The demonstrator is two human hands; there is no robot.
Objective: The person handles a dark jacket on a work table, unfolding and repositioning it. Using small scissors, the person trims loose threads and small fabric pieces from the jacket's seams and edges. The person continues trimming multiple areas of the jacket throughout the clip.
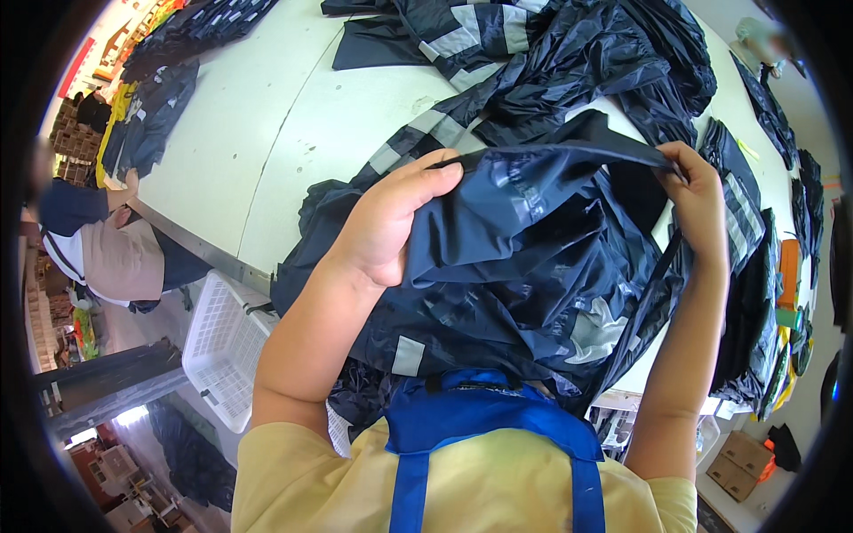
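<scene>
A dark pile (569, 71) of glossy clothing with grey checked bands lay crumpled across the far side of the white table (222, 160), its loose sleeve-like strip running down toward the work and crowding the space just beyond the hands. At the right, folded dark clothes (742, 222) stood in the way close beside the right forearm, with an orange object (788, 271) past them. More dark clothing (200, 35) lay along the table's far left, and a co-worker (115, 240) stood by the left-hand edge, one hand near a dark piece there. The dark garment (498, 231) being handled lay bunched at the near side of the table, right in front of the person and reaching back to the blue apron (489, 417). The left hand (391, 213) gripped its upper edge between thumb and fingers; the right hand (696, 191) pinched the same raised edge farther right, so that it stretched between them above the loose folds. A white plastic basket (227, 346) sat below the table's left edge, near the left elbow. The widest stretch of visible tabletop ran left of the garment, crossed by a thin seam; on the right, only narrow white slivers showed between the fabrics.
</scene>
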